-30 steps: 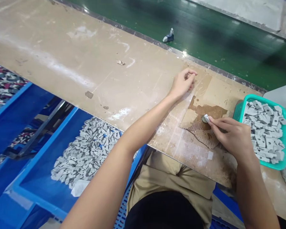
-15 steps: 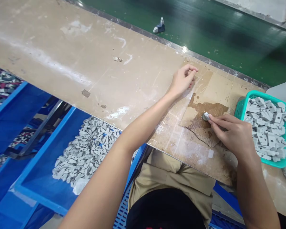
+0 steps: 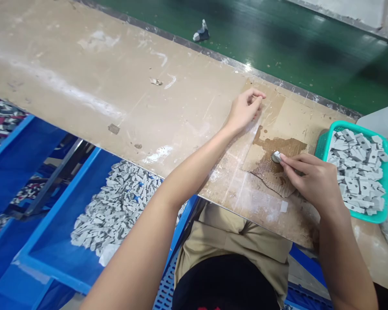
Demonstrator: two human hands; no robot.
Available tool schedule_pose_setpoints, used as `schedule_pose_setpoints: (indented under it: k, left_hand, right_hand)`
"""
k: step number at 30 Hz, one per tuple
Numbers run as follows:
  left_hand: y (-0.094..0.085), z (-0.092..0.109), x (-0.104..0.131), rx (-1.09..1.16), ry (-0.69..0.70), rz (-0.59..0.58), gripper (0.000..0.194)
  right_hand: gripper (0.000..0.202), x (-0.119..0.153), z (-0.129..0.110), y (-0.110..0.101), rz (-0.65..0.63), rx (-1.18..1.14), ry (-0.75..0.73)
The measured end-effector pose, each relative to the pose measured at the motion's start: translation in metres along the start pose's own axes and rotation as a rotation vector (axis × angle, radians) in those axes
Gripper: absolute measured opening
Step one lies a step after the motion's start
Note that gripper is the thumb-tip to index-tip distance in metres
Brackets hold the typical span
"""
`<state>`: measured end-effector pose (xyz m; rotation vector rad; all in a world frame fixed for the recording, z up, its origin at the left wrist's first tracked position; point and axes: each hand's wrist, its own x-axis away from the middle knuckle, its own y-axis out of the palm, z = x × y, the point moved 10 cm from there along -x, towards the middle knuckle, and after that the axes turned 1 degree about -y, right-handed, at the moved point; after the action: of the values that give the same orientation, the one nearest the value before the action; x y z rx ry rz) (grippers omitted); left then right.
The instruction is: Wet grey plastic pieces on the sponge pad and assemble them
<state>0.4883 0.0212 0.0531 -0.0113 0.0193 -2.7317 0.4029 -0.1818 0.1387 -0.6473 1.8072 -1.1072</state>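
My right hand [image 3: 312, 181] pinches a small grey piece [image 3: 276, 156] and presses it against a round metal spot on a torn brown cardboard pad [image 3: 271, 172] taped to the beige worktable [image 3: 116, 86]. My left hand [image 3: 245, 110] rests curled on the table just beyond the pad's far left corner, fingertips together, holding nothing that I can see. A teal basket [image 3: 323, 144] of several grey pieces [image 3: 358, 170] stands right beside my right hand.
A green conveyor belt [image 3: 294, 43] runs along the table's far edge, carrying a small grey and dark piece [image 3: 201, 32]. Below the table's near edge at left, a blue bin [image 3: 45, 241] holds a heap of grey pieces [image 3: 116, 206]. Another blue bin [image 3: 6, 142] lies further left.
The piece on the belt has drifted left. Both hands stay almost still, the right still pressing the grey piece on the pad; the view shifted slightly.
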Motion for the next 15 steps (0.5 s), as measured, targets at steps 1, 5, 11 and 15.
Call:
schedule_pose_setpoints:
  k: [1, 5, 11, 15]
  left_hand:
    - [0.0001, -0.0004, -0.0002, -0.001, 0.002, 0.0, 0.014]
    - [0.0003, -0.0004, -0.001, 0.013, 0.011, 0.001, 0.015]
    - [-0.0003, 0.0011, 0.0006, 0.01, -0.002, 0.008, 0.014]
    - [-0.0003, -0.0007, 0.0001, 0.003, -0.009, 0.014, 0.013]
  right_hand:
    - [0.022, 0.0, -0.0003, -0.0005, 0.006, -0.004, -0.004]
    - [0.023, 0.0004, -0.0003, 0.0, 0.006, -0.011, -0.006]
    - [0.023, 0.0008, 0.0003, -0.0005, 0.004, -0.039, 0.004]
    - [0.024, 0.0005, 0.0022, -0.0023, 0.013, -0.053, 0.023]
